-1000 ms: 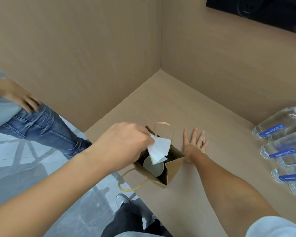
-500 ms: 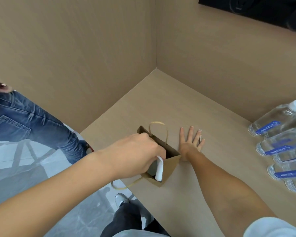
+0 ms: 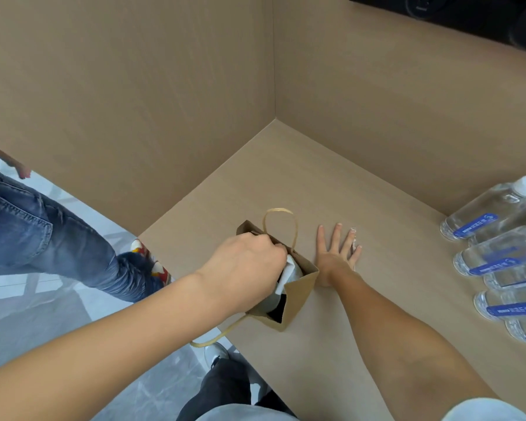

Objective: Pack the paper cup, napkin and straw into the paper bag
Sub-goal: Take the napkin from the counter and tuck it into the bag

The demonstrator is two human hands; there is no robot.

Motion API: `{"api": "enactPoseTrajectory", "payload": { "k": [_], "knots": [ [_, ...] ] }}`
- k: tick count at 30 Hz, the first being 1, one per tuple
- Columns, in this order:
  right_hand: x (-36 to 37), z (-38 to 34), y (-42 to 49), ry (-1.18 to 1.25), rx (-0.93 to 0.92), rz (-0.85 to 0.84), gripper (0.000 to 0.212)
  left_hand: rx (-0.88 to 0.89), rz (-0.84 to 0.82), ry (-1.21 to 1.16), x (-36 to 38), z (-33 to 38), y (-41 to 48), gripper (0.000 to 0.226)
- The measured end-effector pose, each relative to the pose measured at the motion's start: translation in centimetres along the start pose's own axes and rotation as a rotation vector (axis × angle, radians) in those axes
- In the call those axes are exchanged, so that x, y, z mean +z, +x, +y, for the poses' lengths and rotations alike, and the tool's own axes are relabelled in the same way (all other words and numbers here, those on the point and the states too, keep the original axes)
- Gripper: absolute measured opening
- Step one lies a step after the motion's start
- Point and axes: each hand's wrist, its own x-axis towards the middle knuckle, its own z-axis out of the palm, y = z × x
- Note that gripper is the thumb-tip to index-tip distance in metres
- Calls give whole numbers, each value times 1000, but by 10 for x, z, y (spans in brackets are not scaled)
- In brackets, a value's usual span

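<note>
Left hand [image 3: 249, 268] hides the paper bag's [image 3: 298, 296] mouth — napkin [image 3: 287, 273] half-seen.

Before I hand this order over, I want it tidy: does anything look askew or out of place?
The paper bag stands at the table edge, one handle dangling over it. The napkin sits crumpled at its mouth under the left hand.

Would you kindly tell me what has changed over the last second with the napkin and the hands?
The left hand pushed the napkin from above the paper bag down inside, keeping its grip. The right hand stayed flat on the table over the straw.
</note>
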Motion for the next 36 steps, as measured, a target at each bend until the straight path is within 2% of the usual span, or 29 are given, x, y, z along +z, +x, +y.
{"api": "enactPoseTrajectory", "payload": {
  "k": [4, 6, 9, 14, 19, 22, 25, 31, 36],
  "knots": [
    [-3, -2, 0, -3, 8, -12, 131, 11, 15, 52, -4, -4, -5, 12],
    [-3, -1, 0, -2, 11, -23, 128, 54, -7, 40, -2, -4, -6, 19],
    [-2, 0, 2, 5, 8, -10, 126, 121, -47, 6, 2, 0, -1, 17],
    [5, 2, 9, 1, 22, -4, 142, 210, -56, 67, 9, 14, 15, 16],
    [13, 1, 17, -2, 64, 38, 131, 310, -64, 165, 23, 26, 29, 20],
    [13, 2, 17, 2, 59, 29, 132, 307, -125, 219, 38, 34, 39, 20],
    [12, 1, 15, 4, 44, 34, 131, 223, -154, 203, 49, 41, 47, 25],
    [13, 2, 17, 10, 35, 39, 129, 231, -278, 234, 52, 45, 57, 23],
    [8, 1, 13, 13, 19, 16, 141, 218, -500, 110, 55, 34, 65, 36]
  ]
}}
